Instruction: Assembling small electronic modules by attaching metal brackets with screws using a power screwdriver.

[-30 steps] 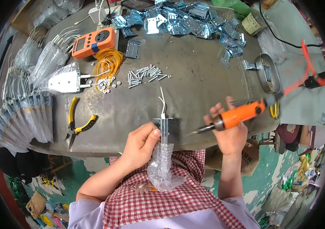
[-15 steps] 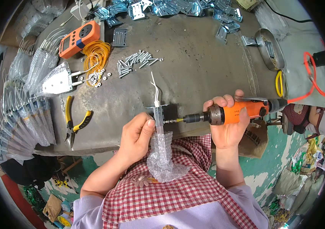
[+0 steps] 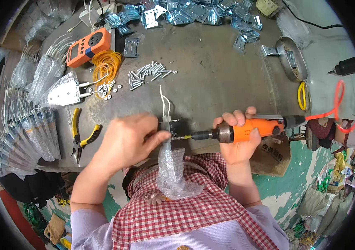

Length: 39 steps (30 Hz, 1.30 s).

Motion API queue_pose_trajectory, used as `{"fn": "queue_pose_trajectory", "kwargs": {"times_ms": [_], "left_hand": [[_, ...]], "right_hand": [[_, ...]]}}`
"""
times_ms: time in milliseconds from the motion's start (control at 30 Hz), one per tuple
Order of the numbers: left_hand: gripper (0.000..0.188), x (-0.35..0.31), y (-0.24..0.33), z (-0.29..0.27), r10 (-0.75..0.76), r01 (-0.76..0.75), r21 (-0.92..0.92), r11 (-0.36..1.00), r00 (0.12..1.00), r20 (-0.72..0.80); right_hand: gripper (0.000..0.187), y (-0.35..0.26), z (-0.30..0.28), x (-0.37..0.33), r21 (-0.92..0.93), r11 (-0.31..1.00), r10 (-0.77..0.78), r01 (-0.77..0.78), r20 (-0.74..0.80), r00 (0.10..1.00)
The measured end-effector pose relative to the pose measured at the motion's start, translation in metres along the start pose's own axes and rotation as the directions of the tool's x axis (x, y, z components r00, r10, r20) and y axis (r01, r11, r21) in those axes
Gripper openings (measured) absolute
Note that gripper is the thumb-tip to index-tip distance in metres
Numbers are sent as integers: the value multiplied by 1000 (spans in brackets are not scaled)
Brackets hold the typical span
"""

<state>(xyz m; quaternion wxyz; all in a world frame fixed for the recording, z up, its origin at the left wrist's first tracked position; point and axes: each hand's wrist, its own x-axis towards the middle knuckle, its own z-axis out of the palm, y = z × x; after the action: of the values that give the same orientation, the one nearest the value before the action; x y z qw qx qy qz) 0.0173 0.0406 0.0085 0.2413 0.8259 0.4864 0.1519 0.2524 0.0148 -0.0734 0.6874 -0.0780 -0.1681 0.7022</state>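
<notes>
A narrow metal part stands at the table's front edge, two white wires rising from its far end. Bubble wrap covers its near end and hangs over my checked apron. My left hand, slightly blurred, pinches the part from the left between thumb and fingers; the fingertips are partly hidden. From the right, my right hand wraps round an orange power screwdriver, which lies level. Its yellowish bit points left and meets a screw at the part's side.
Loose screws, small white rings and yellow cord lie beyond my hands. Pliers, wrapped parts and an orange meter are at left. Metal plates are heaped at the back; a metal tray stands right.
My left hand has shifted left and away from me, its grip on the part changed. The screwdriver and the part have moved slightly left, the screwdriver also a little nearer me.
</notes>
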Motion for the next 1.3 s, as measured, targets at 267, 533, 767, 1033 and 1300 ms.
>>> {"fn": "queue_pose_trajectory", "kwargs": {"times_ms": [267,533,767,1033,1300], "left_hand": [[10,92,-42,20,448,-370,436,820,889,-90],[12,103,-51,28,414,-369,481,795,910,13],[12,86,-45,12,350,-309,172,935,877,-330],[6,-57,-30,39,-449,82,-876,476,879,-161],[9,-59,-10,66,-497,81,-944,321,862,-95]], "right_hand": [[41,10,9,-2,35,999,30,-28,-70,997],[41,11,6,0,34,999,25,-23,-69,997],[40,12,6,0,36,999,29,-26,-70,997],[42,10,1,0,42,997,62,-59,-84,995],[41,7,6,2,55,997,51,-46,-94,994]]}}
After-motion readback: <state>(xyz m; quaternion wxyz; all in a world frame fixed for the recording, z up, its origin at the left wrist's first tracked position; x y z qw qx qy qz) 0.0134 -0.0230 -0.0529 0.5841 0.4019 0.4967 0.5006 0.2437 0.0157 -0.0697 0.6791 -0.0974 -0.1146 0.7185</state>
